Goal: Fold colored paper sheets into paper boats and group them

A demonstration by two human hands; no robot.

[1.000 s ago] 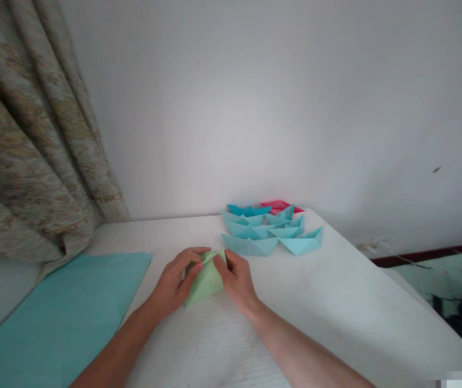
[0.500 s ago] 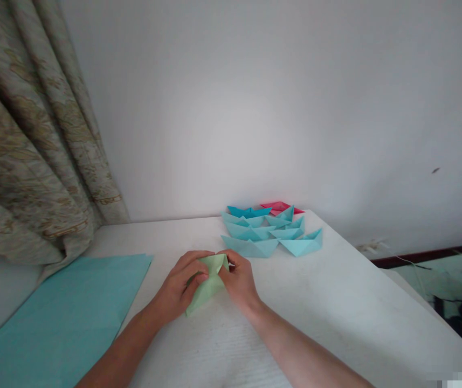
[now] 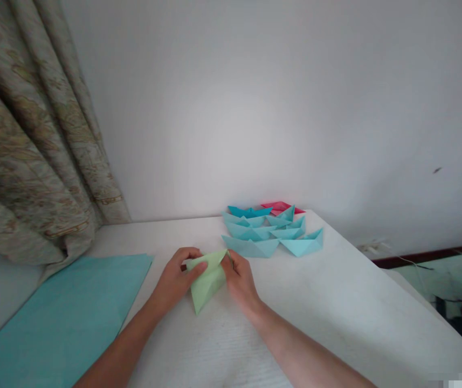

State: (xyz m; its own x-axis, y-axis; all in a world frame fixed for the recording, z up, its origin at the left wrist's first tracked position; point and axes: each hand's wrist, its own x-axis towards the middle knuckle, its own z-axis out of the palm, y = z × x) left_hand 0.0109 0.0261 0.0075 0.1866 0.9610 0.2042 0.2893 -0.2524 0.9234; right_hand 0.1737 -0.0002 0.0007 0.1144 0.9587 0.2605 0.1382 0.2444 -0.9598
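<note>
A light green folded sheet of paper (image 3: 208, 283) is held between both hands above the white table, one pointed corner hanging down toward me. My left hand (image 3: 179, 276) pinches its upper left side, with the thumb on the near face and the fingers behind. At the upper right corner, my right hand (image 3: 239, 277) grips the paper between thumb and fingers; part of that corner is hidden. Just beyond the hands stand several light blue paper boats (image 3: 253, 248) in rows, with a darker blue boat (image 3: 250, 212) and a red boat (image 3: 281, 207) at the back.
Large teal paper sheets (image 3: 64, 318) lie on the left of the white table (image 3: 295, 312). A patterned curtain (image 3: 40, 134) hangs at the left, its hem touching the table. The wall (image 3: 222, 108) rises behind, and the table's right edge slants toward me.
The green paper has turned in my hands, so its upper edge and a downward point show more clearly. My left fingers have shifted, with the thumb now across its near face.
</note>
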